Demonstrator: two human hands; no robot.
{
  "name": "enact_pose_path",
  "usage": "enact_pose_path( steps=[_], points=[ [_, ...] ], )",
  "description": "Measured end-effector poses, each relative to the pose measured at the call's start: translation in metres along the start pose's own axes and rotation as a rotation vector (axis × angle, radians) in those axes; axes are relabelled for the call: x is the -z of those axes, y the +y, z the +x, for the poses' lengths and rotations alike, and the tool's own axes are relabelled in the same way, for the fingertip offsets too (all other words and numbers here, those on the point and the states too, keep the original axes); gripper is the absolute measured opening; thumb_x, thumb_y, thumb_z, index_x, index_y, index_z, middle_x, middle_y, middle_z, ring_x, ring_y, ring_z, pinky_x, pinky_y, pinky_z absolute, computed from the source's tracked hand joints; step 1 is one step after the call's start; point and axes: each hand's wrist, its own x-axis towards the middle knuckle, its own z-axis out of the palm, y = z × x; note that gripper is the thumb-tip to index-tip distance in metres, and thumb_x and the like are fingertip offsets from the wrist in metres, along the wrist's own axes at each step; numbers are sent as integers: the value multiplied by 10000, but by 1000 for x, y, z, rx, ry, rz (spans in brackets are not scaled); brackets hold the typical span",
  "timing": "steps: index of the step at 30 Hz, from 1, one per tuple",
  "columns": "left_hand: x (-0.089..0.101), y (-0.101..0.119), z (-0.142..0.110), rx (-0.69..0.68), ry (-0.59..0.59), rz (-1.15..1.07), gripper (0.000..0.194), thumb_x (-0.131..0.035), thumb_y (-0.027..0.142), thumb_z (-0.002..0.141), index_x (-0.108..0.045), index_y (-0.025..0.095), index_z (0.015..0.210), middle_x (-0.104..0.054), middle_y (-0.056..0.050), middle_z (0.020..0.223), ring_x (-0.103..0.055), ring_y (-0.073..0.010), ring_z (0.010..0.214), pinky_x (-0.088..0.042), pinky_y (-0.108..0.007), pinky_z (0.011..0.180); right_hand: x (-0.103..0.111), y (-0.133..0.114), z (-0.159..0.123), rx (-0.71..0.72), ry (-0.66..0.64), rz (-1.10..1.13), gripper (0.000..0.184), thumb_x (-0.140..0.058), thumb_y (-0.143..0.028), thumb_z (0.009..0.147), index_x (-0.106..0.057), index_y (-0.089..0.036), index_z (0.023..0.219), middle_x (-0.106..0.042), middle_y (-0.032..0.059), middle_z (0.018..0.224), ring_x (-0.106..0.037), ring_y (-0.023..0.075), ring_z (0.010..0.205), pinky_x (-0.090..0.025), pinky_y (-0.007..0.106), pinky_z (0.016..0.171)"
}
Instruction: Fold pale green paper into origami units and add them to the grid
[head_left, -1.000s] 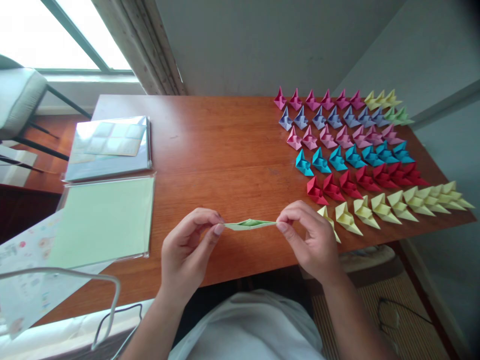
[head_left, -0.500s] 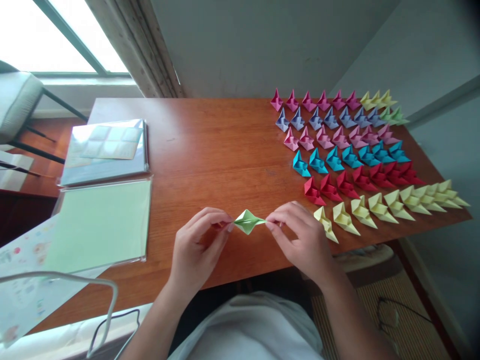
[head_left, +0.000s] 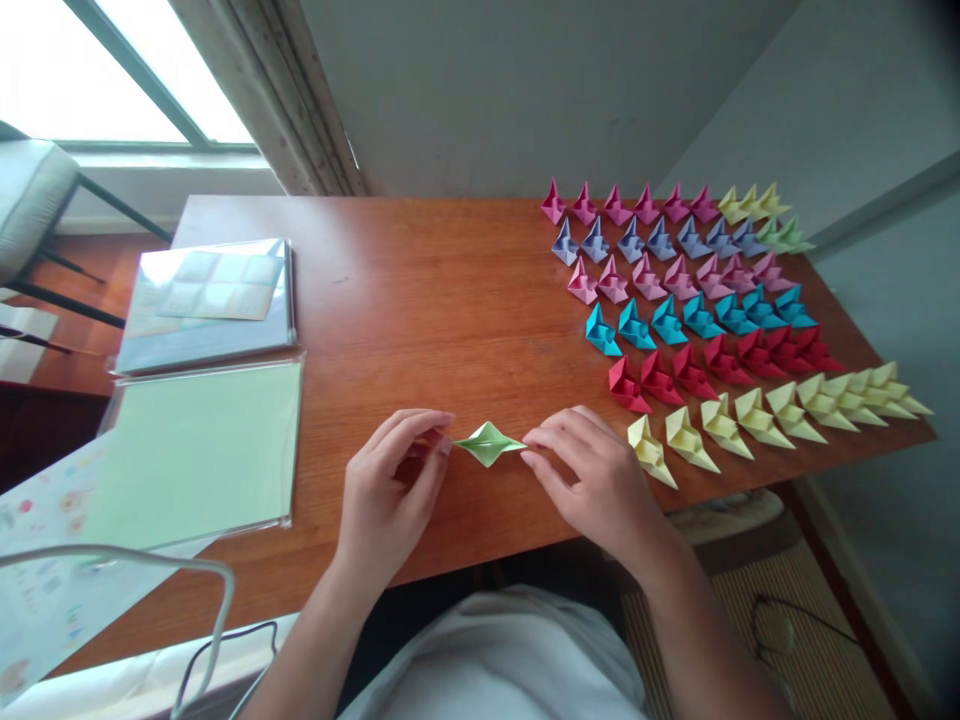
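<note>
- the folded green paper (head_left: pixel 489 445) was between the two hands, over the near part of the desk (head_left: pixel 420 300), its middle spread into a diamond and its two ends drawn out to thin points.
- the left hand (head_left: pixel 394 480) was at the paper's left point, thumb and forefinger a little apart at their tips; whether they gripped it could not be told.
- the right hand (head_left: pixel 600 475) had its thumb and forefinger at the right point, slightly parted too, and its grip could not be told either.
- on the right of the desk stood rows of folded paper pieces (head_left: pixel 703 316): magenta, purple, pink, blue, red and pale yellow, with a few yellow and green ones ending the two far rows.
- on the left lay a pack of light green paper (head_left: pixel 195 450), and just beyond it a clear-wrapped pack (head_left: pixel 262 335) with a pale sheet (head_left: pixel 217 285) on top.
</note>
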Motion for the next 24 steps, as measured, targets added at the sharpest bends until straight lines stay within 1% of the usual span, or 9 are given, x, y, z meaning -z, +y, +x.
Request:
enact_pose_path(
  steps=[8,12,17,21,24],
  points=[
    [1,0,-1,17,11,-36,136,-605,177,934,-699,200,1030,-684,-47,996,-663,-147,855,-546,-238,714,3,-3,2,0,-21,-23,79,-594,-153,959,-646,-211,951,-671,56,897,-584,213,857,-494,369,784],
    [2,0,-2,14,9,-40,129,-607,184,936,-699,199,1025,-684,-47,986,-662,-149,853,-541,-236,710,4,-4,5,-2,-47,-34,124,-562,-156,984,-647,-197,904,-661,46,853,-574,200,831,-482,356,771],
    [2,-3,-1,8,-2,-34,135,-616,180,932,-702,203,1033,-685,-36,992,-664,-144,848,-537,-232,714,7,-4,6,6,-70,-48,129,-560,-159,989,-643,-195,897,-663,40,859,-580,195,835,-479,345,761],
    [1,-3,0,-8,2,-25,126,-609,174,938,-700,201,1022,-681,-25,973,-659,-132,838,-533,-222,706,8,-5,6,0,-34,-49,71,-605,-151,959,-645,-202,929,-662,40,883,-583,200,848,-487,349,773],
    [1,-3,0,-12,2,-24,126,-603,168,943,-698,200,1018,-679,-21,961,-654,-125,830,-528,-218,696,7,-8,8,0,22,-34,83,-621,-139,943,-652,-200,988,-656,49,913,-581,207,880,-495,354,792]
  ],
)
